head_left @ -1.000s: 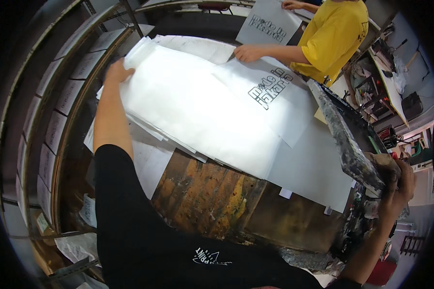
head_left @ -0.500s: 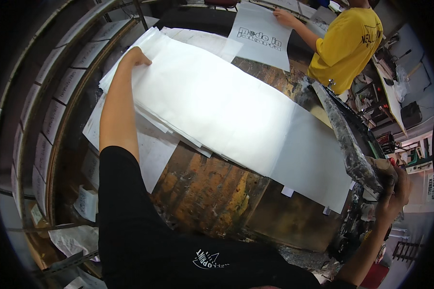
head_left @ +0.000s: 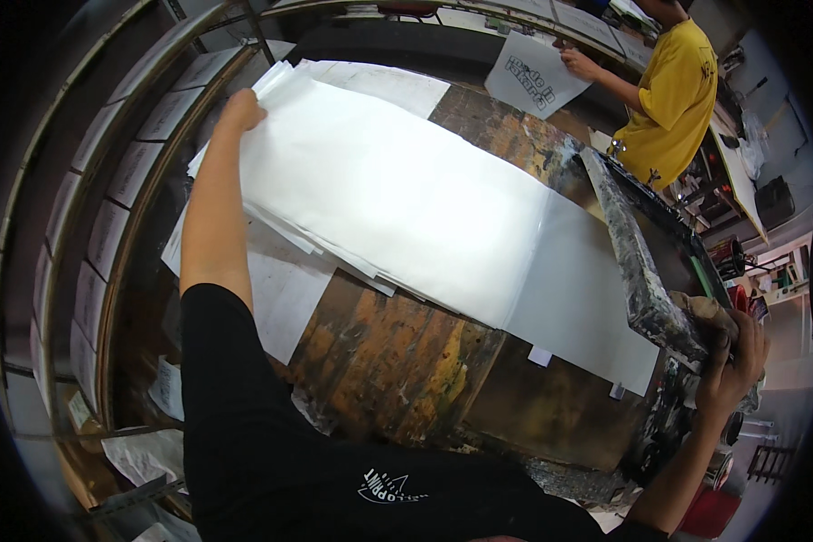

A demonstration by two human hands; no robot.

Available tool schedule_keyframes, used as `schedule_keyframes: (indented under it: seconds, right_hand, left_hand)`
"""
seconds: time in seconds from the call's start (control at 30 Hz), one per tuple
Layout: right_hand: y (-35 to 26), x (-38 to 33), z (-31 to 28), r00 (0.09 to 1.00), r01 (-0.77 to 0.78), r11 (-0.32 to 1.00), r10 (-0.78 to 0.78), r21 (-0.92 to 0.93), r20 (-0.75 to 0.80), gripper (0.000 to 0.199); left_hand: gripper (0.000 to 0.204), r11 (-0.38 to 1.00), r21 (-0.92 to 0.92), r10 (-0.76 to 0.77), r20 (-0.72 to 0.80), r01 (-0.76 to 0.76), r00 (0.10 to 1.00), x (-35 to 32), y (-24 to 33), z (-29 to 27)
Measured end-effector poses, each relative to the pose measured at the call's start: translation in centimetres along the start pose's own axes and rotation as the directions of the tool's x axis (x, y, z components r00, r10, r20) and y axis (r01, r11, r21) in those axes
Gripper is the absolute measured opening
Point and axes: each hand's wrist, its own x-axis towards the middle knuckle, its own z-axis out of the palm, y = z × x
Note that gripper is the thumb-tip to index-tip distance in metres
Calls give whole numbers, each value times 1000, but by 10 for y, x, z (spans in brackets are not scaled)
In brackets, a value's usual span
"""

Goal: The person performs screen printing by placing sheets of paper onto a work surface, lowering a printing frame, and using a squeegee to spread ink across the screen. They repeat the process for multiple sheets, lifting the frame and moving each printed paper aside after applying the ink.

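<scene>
Farther right than half a second ago, a printed sheet (head_left: 535, 81) now hangs from the hand of a co-worker (head_left: 668, 104) in yellow. At near right, the person's right hand (head_left: 739, 359) is wrapped around the corner of a paint-crusted frame (head_left: 637, 262), tilted above the stained table (head_left: 397, 352). Left of it lies a pale grey sheet (head_left: 576, 289), then a stack of white paper (head_left: 379, 190) spreading to the far left. There the left hand (head_left: 242, 110) meets the stack's edge, fingers partly hidden; I cannot tell whether it pinches. This paper should be light, limp, easily creased and liable to slide, best held by its edges. Glare washes out its top; the brownish wad (head_left: 701, 309) by the right hand may be a rag.
</scene>
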Motion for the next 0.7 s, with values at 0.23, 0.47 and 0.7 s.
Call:
schedule_keyframes:
  seconds: [0.23,0.47,0.7]
  right_hand:
    - [-5,-1,-2,1000,-11,1000,11,-5,12,49]
    - [-4,-1,-4,999,-35,999,35,-11,18,55]
    - [2,-3,-2,999,-51,998,50,39,14,59]
  left_hand:
    - [73,969,174,-94,-394,174,914,-42,7,14]
    - [108,983,-60,-176,-39,174,984,-5,-18,19]
    - [82,928,310,-181,-114,208,977,-22,32,-8]
